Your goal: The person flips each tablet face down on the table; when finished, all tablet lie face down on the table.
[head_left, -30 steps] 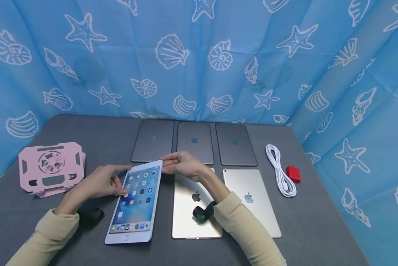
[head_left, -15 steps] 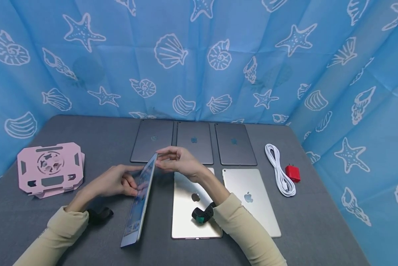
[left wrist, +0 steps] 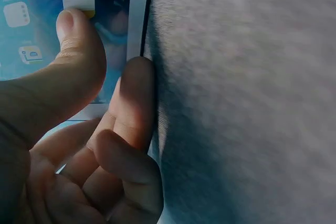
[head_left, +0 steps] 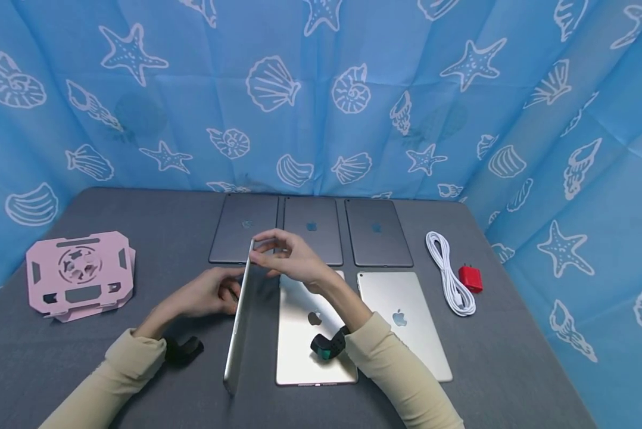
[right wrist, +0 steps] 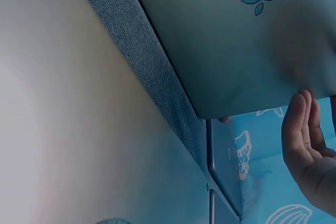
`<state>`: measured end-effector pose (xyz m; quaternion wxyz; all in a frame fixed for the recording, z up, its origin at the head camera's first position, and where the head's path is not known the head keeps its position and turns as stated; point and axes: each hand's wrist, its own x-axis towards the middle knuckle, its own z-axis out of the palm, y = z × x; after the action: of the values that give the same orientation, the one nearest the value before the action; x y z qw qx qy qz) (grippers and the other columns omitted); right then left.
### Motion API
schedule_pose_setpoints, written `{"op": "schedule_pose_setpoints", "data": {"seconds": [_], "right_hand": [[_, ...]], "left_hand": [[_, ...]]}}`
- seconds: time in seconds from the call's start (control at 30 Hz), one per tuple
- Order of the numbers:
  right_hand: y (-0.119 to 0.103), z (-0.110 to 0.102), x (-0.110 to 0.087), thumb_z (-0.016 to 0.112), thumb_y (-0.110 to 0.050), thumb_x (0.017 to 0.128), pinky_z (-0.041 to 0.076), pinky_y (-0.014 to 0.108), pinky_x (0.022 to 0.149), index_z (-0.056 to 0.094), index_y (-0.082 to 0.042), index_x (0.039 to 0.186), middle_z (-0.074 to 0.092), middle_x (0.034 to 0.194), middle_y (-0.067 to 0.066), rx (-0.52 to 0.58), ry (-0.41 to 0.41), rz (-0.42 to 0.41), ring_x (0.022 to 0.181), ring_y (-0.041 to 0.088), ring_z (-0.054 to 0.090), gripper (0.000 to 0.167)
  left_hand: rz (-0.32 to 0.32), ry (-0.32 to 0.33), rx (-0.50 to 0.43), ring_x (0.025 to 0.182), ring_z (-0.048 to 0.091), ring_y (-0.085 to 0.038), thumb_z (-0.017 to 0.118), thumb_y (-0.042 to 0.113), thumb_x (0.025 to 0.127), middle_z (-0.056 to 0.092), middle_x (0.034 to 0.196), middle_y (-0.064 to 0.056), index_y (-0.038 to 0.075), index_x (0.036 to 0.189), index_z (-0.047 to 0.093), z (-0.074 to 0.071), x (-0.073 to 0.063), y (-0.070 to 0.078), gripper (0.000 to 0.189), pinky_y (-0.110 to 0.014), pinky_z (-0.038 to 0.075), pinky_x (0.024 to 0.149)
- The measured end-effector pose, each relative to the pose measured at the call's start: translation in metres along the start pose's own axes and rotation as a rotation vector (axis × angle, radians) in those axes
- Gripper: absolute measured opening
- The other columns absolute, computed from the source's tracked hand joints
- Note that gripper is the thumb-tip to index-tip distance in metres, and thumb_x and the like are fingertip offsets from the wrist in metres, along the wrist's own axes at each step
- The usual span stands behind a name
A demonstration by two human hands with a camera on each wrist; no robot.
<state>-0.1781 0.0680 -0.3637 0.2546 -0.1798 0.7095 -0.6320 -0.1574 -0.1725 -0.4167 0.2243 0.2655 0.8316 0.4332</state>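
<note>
A white-framed tablet (head_left: 239, 333) stands nearly on its long edge over the cloth, its lit screen turned left. My left hand (head_left: 203, 296) is on the screen side; in the left wrist view its thumb (left wrist: 79, 45) lies on the glass and a fingertip meets the tablet's edge. At the far end, my right hand (head_left: 294, 259) pinches the upper corner between thumb and fingers. The right wrist view shows the tablet's back (right wrist: 210, 51) with a logo. Just right of it lies a gold tablet (head_left: 294, 333), face down, partly beneath my right forearm.
Three dark grey tablets (head_left: 374, 232) lie face down along the back. A silver tablet (head_left: 398, 298) lies beyond the gold one. At right are a coiled white cable (head_left: 449, 274) and a red charger plug (head_left: 470, 279). A pink perforated stand (head_left: 80, 262) sits at left.
The tablet has turned from screen facing up to nearly upright on its long edge, shifting right. My left hand moved right with it; my right hand rose slightly, still holding the corner.
</note>
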Motion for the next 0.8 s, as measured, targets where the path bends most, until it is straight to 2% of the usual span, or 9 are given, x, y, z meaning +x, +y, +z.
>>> {"op": "schedule_pose_setpoints", "data": {"seconds": [0.2,0.33,0.43,0.5,0.6,0.7,0.8], "right_hand": [[-0.001,-0.001,-0.001,0.062,-0.017,0.102,0.055,0.055,0.097,0.053,-0.011,0.142,0.06,0.128,0.013,-0.027,0.011,-0.007,0.122,0.045,0.061,0.041],[0.0,0.0,-0.001,0.063,-0.019,0.102,0.056,0.053,0.096,0.054,-0.012,0.141,0.06,0.129,0.013,-0.049,0.025,-0.012,0.109,0.028,0.068,0.041],[0.001,0.0,0.0,0.063,-0.021,0.102,0.056,0.053,0.096,0.054,-0.013,0.141,0.059,0.131,0.013,-0.058,0.031,-0.02,0.104,0.015,0.067,0.041],[0.002,0.001,0.001,0.062,-0.021,0.102,0.056,0.053,0.096,0.053,-0.014,0.142,0.059,0.133,0.014,-0.064,0.024,-0.024,0.104,0.013,0.066,0.042],[0.005,0.002,0.002,0.062,-0.02,0.102,0.055,0.054,0.097,0.051,-0.014,0.144,0.057,0.136,0.015,-0.082,0.001,-0.025,0.107,0.017,0.067,0.044],[0.009,0.003,0.002,0.063,-0.019,0.102,0.056,0.052,0.096,0.05,-0.015,0.146,0.055,0.139,0.015,-0.114,-0.025,-0.008,0.11,0.02,0.067,0.046],[0.013,0.004,0.003,0.066,-0.017,0.1,0.058,0.048,0.09,0.049,-0.015,0.147,0.054,0.14,0.015,-0.16,-0.044,0.005,0.111,0.023,0.068,0.05]], "left_hand": [[0.043,-0.001,-0.009,0.069,0.068,-0.007,0.071,-0.012,0.084,0.072,0.103,-0.018,-0.011,0.153,0.035,0.003,0.005,0.005,0.078,-0.026,0.057,0.062],[0.078,0.023,0.021,0.067,0.061,-0.002,0.066,-0.015,0.081,0.068,0.11,-0.021,-0.01,0.143,0.048,0.005,0.01,0.005,0.064,-0.023,0.052,0.059],[0.114,0.043,0.035,0.066,0.056,0.0,0.063,-0.018,0.082,0.065,0.113,-0.022,-0.012,0.137,0.051,0.006,0.012,0.005,0.057,-0.021,0.05,0.059],[0.116,0.041,0.015,0.066,0.054,0.0,0.059,-0.018,0.085,0.064,0.114,-0.022,-0.012,0.142,0.048,0.004,0.009,0.007,0.058,-0.021,0.048,0.059],[0.088,0.046,-0.064,0.065,0.054,-0.002,0.054,-0.009,0.098,0.067,0.11,-0.019,-0.006,0.155,0.034,-0.003,0.001,0.014,0.061,-0.023,0.048,0.058],[0.083,0.081,-0.126,0.063,0.054,-0.011,0.044,0.011,0.11,0.068,0.093,-0.014,0.002,0.162,0.021,-0.012,-0.009,0.026,0.058,-0.029,0.048,0.058],[0.084,0.124,-0.108,0.064,0.055,-0.022,0.039,0.025,0.112,0.06,0.077,-0.008,0.009,0.165,0.015,-0.02,-0.017,0.037,0.06,-0.034,0.049,0.059]]}}
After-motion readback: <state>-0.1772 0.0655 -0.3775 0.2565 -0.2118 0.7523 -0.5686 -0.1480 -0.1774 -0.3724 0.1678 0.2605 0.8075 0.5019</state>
